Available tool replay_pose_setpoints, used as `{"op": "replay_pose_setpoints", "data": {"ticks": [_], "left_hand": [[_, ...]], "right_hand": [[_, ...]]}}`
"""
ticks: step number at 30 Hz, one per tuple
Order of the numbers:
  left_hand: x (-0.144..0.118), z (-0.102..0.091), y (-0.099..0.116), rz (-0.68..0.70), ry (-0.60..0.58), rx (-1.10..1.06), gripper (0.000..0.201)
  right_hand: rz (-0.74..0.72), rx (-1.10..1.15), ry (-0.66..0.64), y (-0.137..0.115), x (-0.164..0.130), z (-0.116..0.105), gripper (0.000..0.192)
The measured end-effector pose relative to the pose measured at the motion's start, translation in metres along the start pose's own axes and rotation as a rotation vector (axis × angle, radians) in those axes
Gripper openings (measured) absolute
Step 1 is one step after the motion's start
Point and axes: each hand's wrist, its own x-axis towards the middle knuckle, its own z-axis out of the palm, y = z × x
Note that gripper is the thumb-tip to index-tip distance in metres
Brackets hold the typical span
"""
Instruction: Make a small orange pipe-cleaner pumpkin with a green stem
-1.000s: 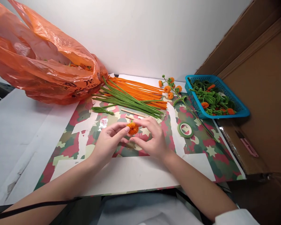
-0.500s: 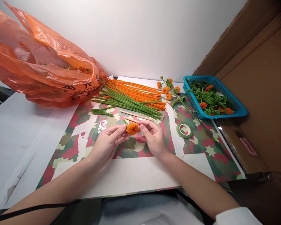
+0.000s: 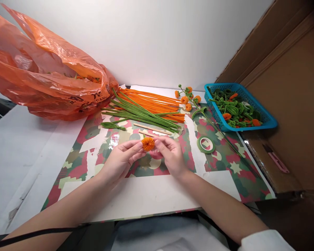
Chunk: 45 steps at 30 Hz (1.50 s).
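Observation:
Between my two hands is a small round orange pipe-cleaner flower [image 3: 148, 144], its face turned toward me. My left hand [image 3: 122, 157] pinches its left side between thumb and fingers. On the other side, my right hand [image 3: 172, 153] grips the right edge with thumb and forefinger. A bit of green shows behind the bloom. Just beyond my fingers lie two thin wooden sticks [image 3: 152, 129]. Past them are green pipe cleaners [image 3: 146, 113] on top of a bundle of orange pipe cleaners [image 3: 151, 99]. A green pipe-cleaner leaf [image 3: 111, 125] rests to the left.
An orange plastic bag [image 3: 68, 83] stands at the left. On the right are a roll of green tape [image 3: 206, 144], a stemmed spray of orange flowers [image 3: 188, 101], a blue basket [image 3: 268, 123] of leaves and flowers, and a pink cutter [image 3: 277, 159] by the cardboard wall [image 3: 290, 87].
The orange flower has tilted so its face turns more toward me, and the green piece behind it shows less. Both hands keep their pinch in nearly the same place.

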Motion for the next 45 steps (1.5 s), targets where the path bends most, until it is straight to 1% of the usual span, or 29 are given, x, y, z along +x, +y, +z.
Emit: {"op": "replay_pose_setpoints", "data": {"ticks": [3, 5, 10, 14, 16, 18, 20, 22, 26, 28, 31, 33, 35, 38, 43, 45], "left_hand": [[0.001, 0.002, 0.000, 0.008, 0.033, 0.008, 0.036], [0.001, 0.004, 0.000, 0.009, 0.051, 0.014, 0.037], [0.001, 0.006, 0.000, 0.006, 0.090, 0.015, 0.039], [0.001, 0.005, -0.001, 0.015, 0.083, 0.030, 0.039], [-0.001, 0.005, 0.000, 0.061, 0.090, 0.071, 0.040], [-0.004, 0.006, 0.000, 0.180, 0.130, 0.140, 0.041], [-0.009, 0.007, 0.002, 0.339, 0.169, 0.243, 0.034], [-0.013, 0.009, 0.003, 0.466, 0.173, 0.375, 0.026], [-0.017, 0.011, 0.003, 0.620, 0.180, 0.586, 0.017], [-0.017, 0.010, 0.002, 0.692, 0.199, 0.642, 0.016], [-0.017, 0.008, 0.001, 0.774, 0.203, 0.709, 0.012], [-0.017, 0.007, 0.001, 0.792, 0.206, 0.725, 0.010], [-0.017, 0.008, 0.002, 0.766, 0.206, 0.707, 0.008], [-0.017, 0.009, 0.005, 0.716, 0.179, 0.683, 0.005], [-0.017, 0.010, 0.006, 0.703, 0.145, 0.701, 0.004], [-0.016, 0.009, 0.005, 0.676, 0.134, 0.674, 0.006]], "right_hand": [[0.025, -0.009, 0.020, -0.001, 0.001, 0.002, 0.035], [0.073, -0.003, 0.011, -0.001, 0.002, 0.002, 0.034], [0.153, 0.060, 0.013, -0.001, 0.004, 0.001, 0.037], [0.175, 0.089, -0.003, 0.000, 0.004, 0.002, 0.036], [0.172, 0.100, 0.004, 0.001, 0.005, 0.002, 0.035], [0.153, 0.100, 0.037, 0.002, 0.005, 0.002, 0.035], [0.127, 0.079, 0.080, 0.003, 0.005, 0.002, 0.035], [0.095, 0.055, 0.105, 0.003, 0.004, 0.003, 0.034], [-0.008, 0.062, 0.073, 0.003, 0.001, 0.006, 0.030], [-0.092, 0.039, 0.054, 0.004, 0.000, 0.007, 0.025], [-0.246, -0.058, 0.034, 0.007, -0.002, 0.006, 0.014], [-0.339, -0.140, 0.029, 0.008, -0.002, 0.004, 0.010], [-0.400, -0.211, 0.031, 0.009, -0.002, 0.003, 0.008], [-0.446, -0.256, 0.037, 0.011, -0.003, 0.002, 0.007], [-0.471, -0.317, 0.038, 0.012, -0.003, 0.003, 0.005], [-0.532, -0.381, 0.041, 0.010, -0.003, 0.001, 0.003]]}}
